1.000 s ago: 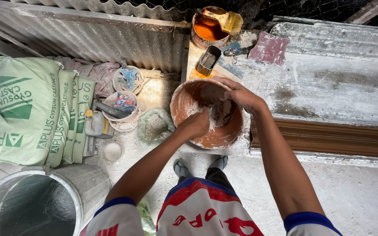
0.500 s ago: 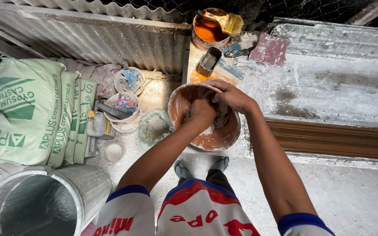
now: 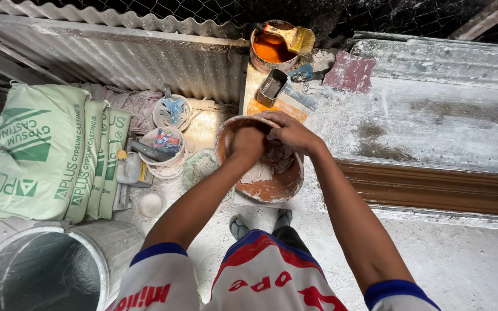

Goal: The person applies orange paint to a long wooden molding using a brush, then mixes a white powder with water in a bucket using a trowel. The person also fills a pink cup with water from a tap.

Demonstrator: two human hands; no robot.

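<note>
Both hands moved in together over orange bowl [image 3: 260, 167] at bench's near-left edge. Left hand [image 3: 248, 143] fisted, right hand [image 3: 289, 131] cupped against it; grip contents hidden. White paste [image 3: 263, 171] underneath, kneading likely ongoing.

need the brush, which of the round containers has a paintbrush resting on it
The orange-filled can at the top, by the corrugated sheet. A yellow-bristled brush lies across its rim; the two small tubs at left hold other bits.

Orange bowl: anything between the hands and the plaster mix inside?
Nothing visible. Both the left hand and right hand are already over the orange bowl, pressed together just above the white plaster mix. The bowl has no lid.
</note>
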